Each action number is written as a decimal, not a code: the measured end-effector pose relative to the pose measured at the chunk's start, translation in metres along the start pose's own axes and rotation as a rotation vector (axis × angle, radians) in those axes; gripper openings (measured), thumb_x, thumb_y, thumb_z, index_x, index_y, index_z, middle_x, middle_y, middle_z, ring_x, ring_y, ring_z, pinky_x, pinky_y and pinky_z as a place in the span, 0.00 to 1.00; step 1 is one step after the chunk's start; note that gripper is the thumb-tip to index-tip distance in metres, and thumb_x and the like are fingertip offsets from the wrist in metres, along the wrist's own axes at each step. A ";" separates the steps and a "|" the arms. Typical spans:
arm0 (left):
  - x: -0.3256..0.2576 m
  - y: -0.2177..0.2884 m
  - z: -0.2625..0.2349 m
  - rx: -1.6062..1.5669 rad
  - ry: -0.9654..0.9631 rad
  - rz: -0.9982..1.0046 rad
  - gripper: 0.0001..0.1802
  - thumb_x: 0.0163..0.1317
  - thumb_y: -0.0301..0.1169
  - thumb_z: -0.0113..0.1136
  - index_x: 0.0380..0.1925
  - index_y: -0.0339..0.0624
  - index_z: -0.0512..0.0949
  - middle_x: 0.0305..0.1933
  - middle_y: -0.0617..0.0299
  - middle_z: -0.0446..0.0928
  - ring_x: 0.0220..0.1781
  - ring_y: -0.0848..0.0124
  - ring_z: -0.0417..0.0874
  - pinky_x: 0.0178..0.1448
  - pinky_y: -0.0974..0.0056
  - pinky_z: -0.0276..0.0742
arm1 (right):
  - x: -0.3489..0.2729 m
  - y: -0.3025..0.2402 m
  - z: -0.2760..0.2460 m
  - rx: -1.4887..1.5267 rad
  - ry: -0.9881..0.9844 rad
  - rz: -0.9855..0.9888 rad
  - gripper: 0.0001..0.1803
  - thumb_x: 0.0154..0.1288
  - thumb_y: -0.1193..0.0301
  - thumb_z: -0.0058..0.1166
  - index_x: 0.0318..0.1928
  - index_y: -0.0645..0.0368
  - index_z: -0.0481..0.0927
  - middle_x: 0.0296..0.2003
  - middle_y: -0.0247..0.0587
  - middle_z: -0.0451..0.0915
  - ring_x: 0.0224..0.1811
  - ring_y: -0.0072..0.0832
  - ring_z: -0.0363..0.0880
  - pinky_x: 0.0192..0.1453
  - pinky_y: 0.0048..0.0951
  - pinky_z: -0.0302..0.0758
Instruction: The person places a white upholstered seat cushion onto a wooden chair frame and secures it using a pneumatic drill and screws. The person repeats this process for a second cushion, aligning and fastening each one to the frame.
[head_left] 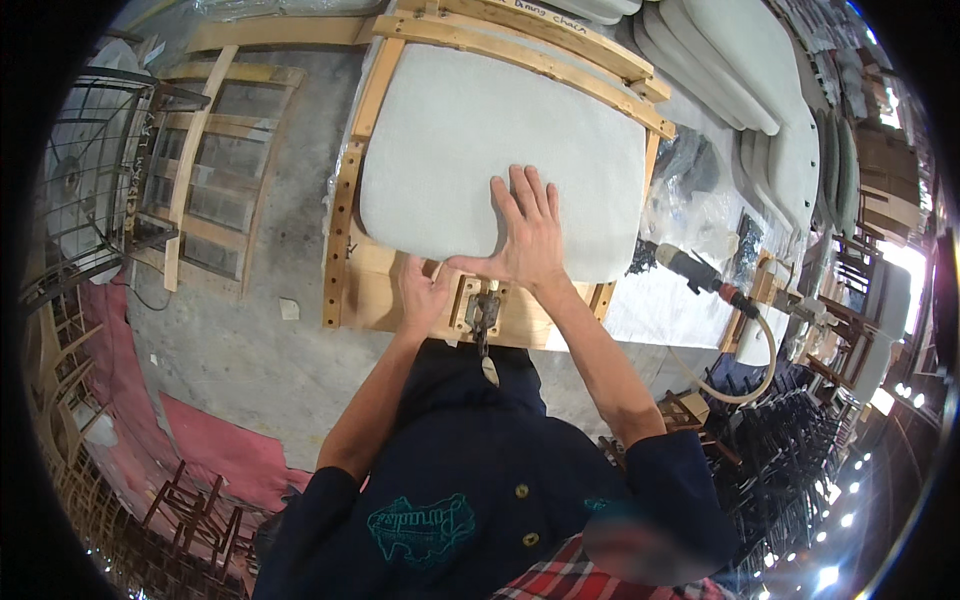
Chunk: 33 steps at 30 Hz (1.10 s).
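Handwritten marking (552, 17): dark script on the top rail of the pale wooden frame, upper centre. No packages, signs or screens are visible.

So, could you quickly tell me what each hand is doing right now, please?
Left hand: rests on the wooden frame at the cushion's edge, holding nothing visible.
Right hand: open, flat on the grey seat cushion.

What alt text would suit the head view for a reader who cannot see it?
The right hand lies flat on a grey seat cushion set in a wooden chair frame; the left hand grips its near edge beside a metal clamp.
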<state>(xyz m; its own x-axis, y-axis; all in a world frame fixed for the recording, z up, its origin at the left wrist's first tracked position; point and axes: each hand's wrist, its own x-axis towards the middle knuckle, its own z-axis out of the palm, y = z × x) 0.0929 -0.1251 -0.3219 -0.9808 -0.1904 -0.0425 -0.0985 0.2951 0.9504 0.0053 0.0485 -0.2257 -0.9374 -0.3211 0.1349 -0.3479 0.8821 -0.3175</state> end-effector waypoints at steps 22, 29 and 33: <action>-0.001 0.008 -0.003 0.022 -0.110 -0.136 0.21 0.63 0.26 0.70 0.54 0.34 0.75 0.50 0.53 0.84 0.54 0.62 0.85 0.58 0.60 0.80 | -0.033 -0.009 0.019 0.057 0.380 -0.025 0.37 0.43 0.42 0.75 0.49 0.53 0.85 0.54 0.42 0.82 0.55 0.42 0.80 0.62 0.49 0.74; 0.007 0.010 -0.024 0.308 -0.161 -0.091 0.20 0.61 0.37 0.74 0.44 0.34 0.79 0.42 0.51 0.84 0.47 0.56 0.84 0.53 0.55 0.78 | -0.032 0.023 -0.005 0.300 0.206 -0.144 0.34 0.54 0.45 0.72 0.53 0.58 0.84 0.59 0.52 0.79 0.62 0.51 0.74 0.68 0.51 0.69; 0.026 0.061 -0.053 0.491 -0.045 0.168 0.23 0.61 0.41 0.74 0.47 0.35 0.81 0.46 0.51 0.85 0.46 0.56 0.84 0.55 0.53 0.76 | -0.056 0.090 -0.020 0.204 0.339 0.400 0.32 0.66 0.47 0.64 0.56 0.63 0.83 0.60 0.61 0.76 0.65 0.55 0.72 0.72 0.53 0.65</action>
<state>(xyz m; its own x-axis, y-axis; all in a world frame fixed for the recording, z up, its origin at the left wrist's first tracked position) 0.0702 -0.1620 -0.2482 -0.9950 -0.0656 0.0746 0.0039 0.7246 0.6892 0.0269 0.1529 -0.2436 -0.9508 0.1831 0.2500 0.0058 0.8172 -0.5763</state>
